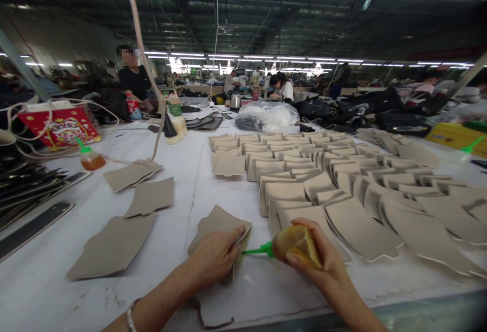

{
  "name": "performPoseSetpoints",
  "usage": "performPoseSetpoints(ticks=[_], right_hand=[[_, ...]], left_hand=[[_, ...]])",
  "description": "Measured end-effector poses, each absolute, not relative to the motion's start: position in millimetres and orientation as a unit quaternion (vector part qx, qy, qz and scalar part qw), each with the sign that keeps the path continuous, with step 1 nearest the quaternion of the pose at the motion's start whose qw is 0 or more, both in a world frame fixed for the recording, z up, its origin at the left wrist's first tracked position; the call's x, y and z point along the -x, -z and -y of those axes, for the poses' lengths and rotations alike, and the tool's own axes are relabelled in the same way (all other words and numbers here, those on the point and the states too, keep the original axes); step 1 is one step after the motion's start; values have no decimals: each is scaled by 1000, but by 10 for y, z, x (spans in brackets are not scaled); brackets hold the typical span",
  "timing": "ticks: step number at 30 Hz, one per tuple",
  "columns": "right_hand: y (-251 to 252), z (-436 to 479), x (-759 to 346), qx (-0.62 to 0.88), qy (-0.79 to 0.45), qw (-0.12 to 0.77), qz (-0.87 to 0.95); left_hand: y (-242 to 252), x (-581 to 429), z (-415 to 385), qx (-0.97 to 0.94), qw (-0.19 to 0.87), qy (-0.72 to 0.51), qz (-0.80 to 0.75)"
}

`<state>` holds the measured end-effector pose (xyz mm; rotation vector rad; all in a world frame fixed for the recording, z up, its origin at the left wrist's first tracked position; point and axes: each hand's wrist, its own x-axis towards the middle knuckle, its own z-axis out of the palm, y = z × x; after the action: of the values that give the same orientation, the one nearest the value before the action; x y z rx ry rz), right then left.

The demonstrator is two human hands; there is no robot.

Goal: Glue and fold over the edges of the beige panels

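In the middle front of the table, my left hand (218,256) is closed on a taupe leather-like panel (216,223), its fingers over the panel's right edge. That edge is bent up, showing a yellowish strip beneath. My right hand (323,261) is wrapped round a squeeze glue bottle (299,245) with amber liquid inside. The bottle lies tilted on its side, its green nozzle pointing left. The nozzle tip is at the panel's edge, close to my left fingers; whether it touches I cannot tell. A dark-edged piece (216,306) lies partly under my left wrist.
Rows of overlapping taupe panels (285,192) cover the right side. Several loose panels (114,245) lie left. Another glue bottle (92,160) stands near a red box (59,125). Dark strips (34,228) are stacked far left. A hose (142,58) hangs down. A person (133,75) is beyond the table.
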<state>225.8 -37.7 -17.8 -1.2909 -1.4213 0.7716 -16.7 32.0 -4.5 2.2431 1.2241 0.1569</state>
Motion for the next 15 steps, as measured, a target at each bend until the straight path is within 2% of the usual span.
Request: performPoseSetpoints(ticks=[11,15], right_hand=[[233,505,-2206,509,-415,492,572],[272,531,-2199,519,-402,495,569]], left_hand=[[84,181,-255,-839,290,-73,-455],[112,192,-252,-841,295,-83,-446]])
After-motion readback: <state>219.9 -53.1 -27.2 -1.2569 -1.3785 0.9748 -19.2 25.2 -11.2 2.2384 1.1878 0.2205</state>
